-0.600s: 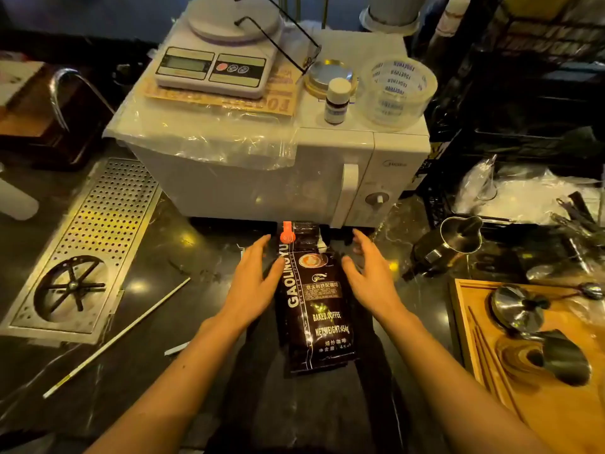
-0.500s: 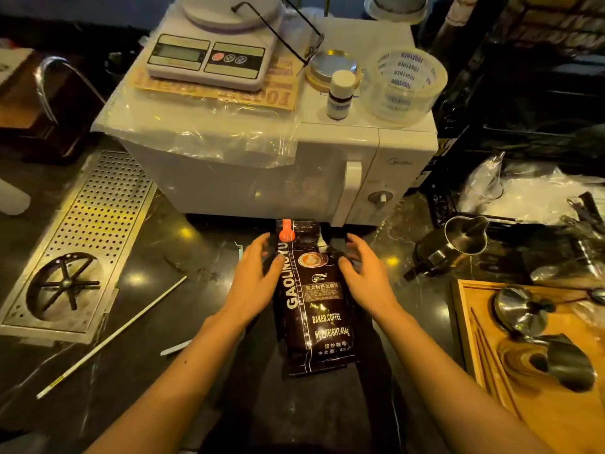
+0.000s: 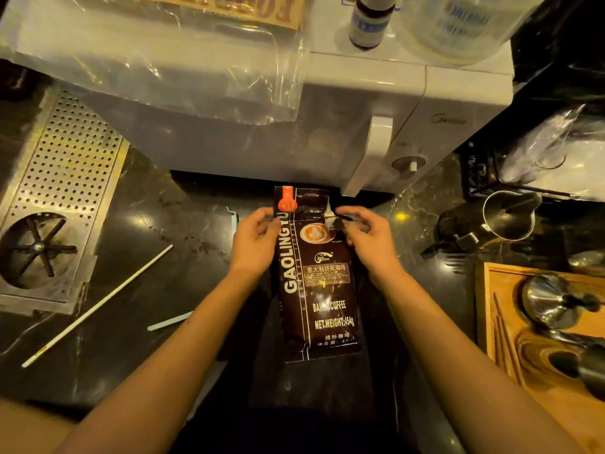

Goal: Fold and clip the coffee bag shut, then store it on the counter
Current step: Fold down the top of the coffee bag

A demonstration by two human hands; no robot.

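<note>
Dark-brown foil coffee bag (image 3: 319, 283) lies flat on the black counter, its top just in front of the white microwave (image 3: 360, 103). Left hand (image 3: 253, 242) and right hand (image 3: 368, 239) pinch its upper corners. Recommended: crease squarely, keeping both edges level, before clipping.

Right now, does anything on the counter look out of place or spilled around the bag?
Dark specks, perhaps coffee grounds, lie scattered on the counter left of the coffee bag. A long white strip lies askew there too. The bag itself looks intact.
</note>
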